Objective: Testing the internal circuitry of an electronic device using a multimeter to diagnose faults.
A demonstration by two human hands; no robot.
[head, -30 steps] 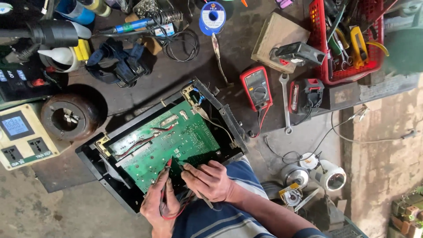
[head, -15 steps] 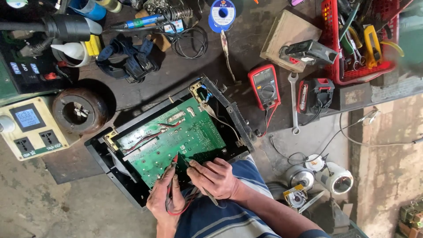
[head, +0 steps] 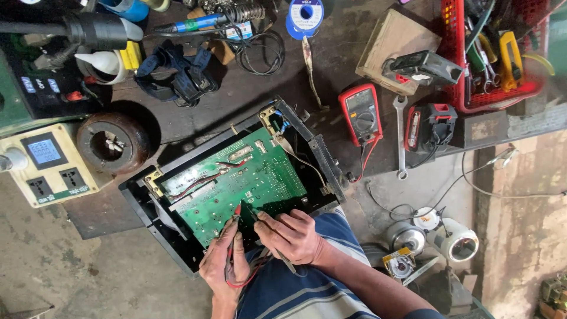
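Observation:
A green circuit board (head: 248, 177) lies inside an open black metal case (head: 322, 159) on the workbench. My left hand (head: 220, 264) grips a red test probe (head: 237, 210) whose tip touches the board's near edge. My right hand (head: 293, 236) holds a black probe (head: 249, 214) right beside it, also tip-down on the board. A thin red lead loops under my left wrist. The red multimeter (head: 360, 112) lies to the right of the case, with its leads trailing toward me.
Right of the meter lie a wrench (head: 401, 136) and a battery pack (head: 429, 126). A red basket (head: 455, 53) of tools stands far right. On the left are a toroidal coil (head: 112, 142) and a beige socket box (head: 47, 168). A solder spool (head: 305, 15) sits at the back.
Both hands stay at the board's near edge with the probes down. Only my head view has shifted slightly.

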